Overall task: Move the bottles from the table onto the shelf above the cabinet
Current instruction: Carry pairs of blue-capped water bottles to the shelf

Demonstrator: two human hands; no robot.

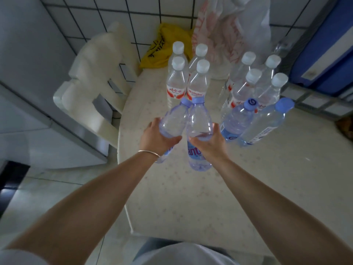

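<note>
Each hand already has a blue-capped bottle: the left hand [155, 137] wraps its fingers round the left bottle [174, 121], the right hand [209, 139] round the right bottle [199, 131], both bottles roughly upright with caps leaning away from the person and almost touching. They sit near the counter [191, 197] front, just short of the white-capped bottles [188, 79] behind and beside two more blue-capped bottles [254, 123] at the right. Open room lies toward the person and upward, so lifting straight looks safest; the shelf is not in view.
</note>
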